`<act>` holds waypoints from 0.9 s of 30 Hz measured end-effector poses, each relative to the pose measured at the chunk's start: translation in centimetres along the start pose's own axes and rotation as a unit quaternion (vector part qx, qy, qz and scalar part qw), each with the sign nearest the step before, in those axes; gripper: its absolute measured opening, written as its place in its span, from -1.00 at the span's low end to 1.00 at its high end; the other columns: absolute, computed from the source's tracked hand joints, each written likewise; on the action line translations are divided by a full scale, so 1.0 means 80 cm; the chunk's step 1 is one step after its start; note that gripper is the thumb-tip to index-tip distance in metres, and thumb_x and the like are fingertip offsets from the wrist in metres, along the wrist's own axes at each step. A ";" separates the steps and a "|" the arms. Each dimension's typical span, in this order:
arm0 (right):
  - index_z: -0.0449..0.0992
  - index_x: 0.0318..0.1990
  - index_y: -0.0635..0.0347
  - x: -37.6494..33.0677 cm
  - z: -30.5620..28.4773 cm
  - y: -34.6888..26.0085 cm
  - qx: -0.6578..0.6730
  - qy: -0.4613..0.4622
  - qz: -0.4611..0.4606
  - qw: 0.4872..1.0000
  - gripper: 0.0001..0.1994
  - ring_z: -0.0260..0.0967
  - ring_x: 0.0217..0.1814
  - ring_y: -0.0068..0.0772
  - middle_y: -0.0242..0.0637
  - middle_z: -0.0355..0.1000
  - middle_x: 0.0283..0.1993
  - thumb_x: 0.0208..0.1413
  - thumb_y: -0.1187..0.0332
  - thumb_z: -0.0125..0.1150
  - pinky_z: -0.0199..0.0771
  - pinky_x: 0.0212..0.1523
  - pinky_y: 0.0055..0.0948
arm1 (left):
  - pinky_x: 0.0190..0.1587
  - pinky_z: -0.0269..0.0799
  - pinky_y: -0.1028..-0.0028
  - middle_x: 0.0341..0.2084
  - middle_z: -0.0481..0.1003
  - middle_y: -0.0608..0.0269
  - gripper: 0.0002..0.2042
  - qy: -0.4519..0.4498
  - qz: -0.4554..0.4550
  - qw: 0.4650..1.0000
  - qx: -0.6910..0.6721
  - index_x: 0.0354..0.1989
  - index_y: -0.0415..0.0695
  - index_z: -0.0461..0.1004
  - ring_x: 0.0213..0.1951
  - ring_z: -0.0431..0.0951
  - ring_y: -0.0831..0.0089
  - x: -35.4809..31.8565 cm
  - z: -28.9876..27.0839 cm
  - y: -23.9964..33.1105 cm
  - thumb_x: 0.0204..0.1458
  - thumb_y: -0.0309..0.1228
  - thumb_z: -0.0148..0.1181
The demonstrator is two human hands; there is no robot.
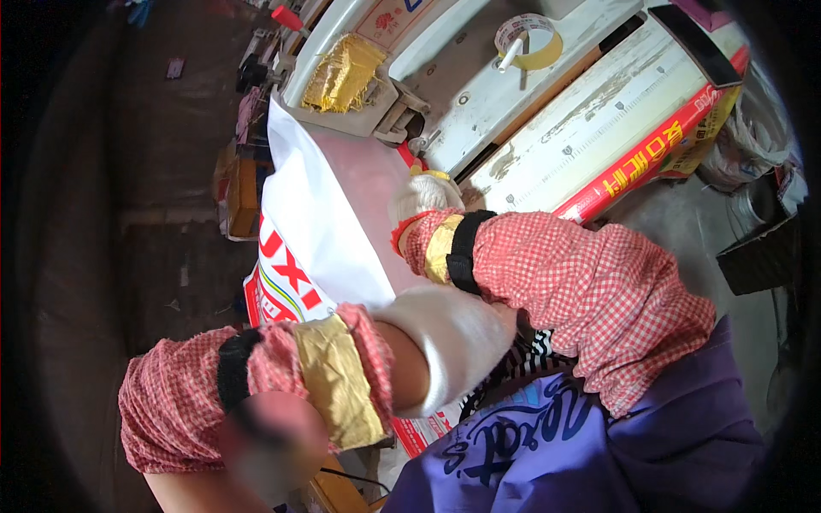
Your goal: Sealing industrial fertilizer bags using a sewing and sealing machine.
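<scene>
A white woven plastic sack [329,222] with red lettering hangs between my arms, its upper part lying by the metal parts of a pale machine [342,51] that looks like a sewing machine. My right hand [423,195], in a white knit glove, is at the sack's right edge, close to those metal parts; its fingers are blurred and mostly hidden. Lower down, my left hand [466,338], in a white glove, reaches across in front of my body beside the sack's lower part. Its fingers are out of sight beneath my right forearm. Both arms wear red checked sleeve covers.
Yellow frayed cloth [345,73] covers part of the machine. A tape roll [534,41] with a white stick on it and a dark flat phone-like object [697,44] lie on the worktop [590,115]. Red and yellow printed sheeting [637,158] wraps its edge. A cardboard box [242,192] stands left.
</scene>
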State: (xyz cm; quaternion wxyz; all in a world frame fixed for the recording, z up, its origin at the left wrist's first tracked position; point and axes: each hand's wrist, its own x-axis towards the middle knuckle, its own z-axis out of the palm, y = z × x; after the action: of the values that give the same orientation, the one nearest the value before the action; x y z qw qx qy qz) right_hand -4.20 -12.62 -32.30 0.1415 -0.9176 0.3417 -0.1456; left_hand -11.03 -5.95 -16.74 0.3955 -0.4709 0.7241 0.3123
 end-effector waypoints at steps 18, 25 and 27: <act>0.53 -0.41 0.26 -0.048 0.000 0.028 0.151 0.085 0.113 0.978 -0.81 0.47 -0.45 -0.07 -0.08 0.46 -0.51 -0.06 0.32 0.06 0.45 -0.46 -0.16 | -0.49 0.46 0.36 -0.54 0.54 0.23 -0.87 0.026 0.026 0.985 0.168 -0.46 -0.08 0.58 -0.54 0.53 0.26 -0.019 0.056 0.003 -0.11 -0.35 0.13; 0.52 -0.21 0.25 0.017 -0.024 0.063 0.205 -0.039 0.015 0.978 -0.72 0.48 -0.16 -0.02 -0.01 0.51 -0.24 0.00 0.27 0.09 0.46 -0.16 -0.16 | -0.33 0.53 0.30 -0.44 0.58 0.16 -0.85 0.136 -0.154 0.975 0.078 -0.42 -0.09 0.60 -0.32 0.61 0.25 0.031 0.010 -0.082 -0.19 -0.38 0.22; 0.49 -0.16 0.26 0.026 -0.022 0.074 0.429 -0.086 0.046 0.898 -0.69 0.47 -0.15 -0.13 -0.05 0.51 -0.23 0.01 0.24 0.10 0.45 -0.11 -0.26 | -0.32 0.53 0.31 -0.42 0.59 0.16 -0.85 0.190 -0.203 0.957 0.087 -0.39 -0.08 0.61 -0.31 0.60 0.24 0.041 0.008 -0.114 -0.16 -0.43 0.19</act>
State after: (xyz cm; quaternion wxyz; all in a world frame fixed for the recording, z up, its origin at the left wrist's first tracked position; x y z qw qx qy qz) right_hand -6.82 -18.55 -32.44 0.5568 -0.7603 0.2745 -0.1915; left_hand -3.16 -10.16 -20.64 0.3450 -0.6222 0.6996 0.0665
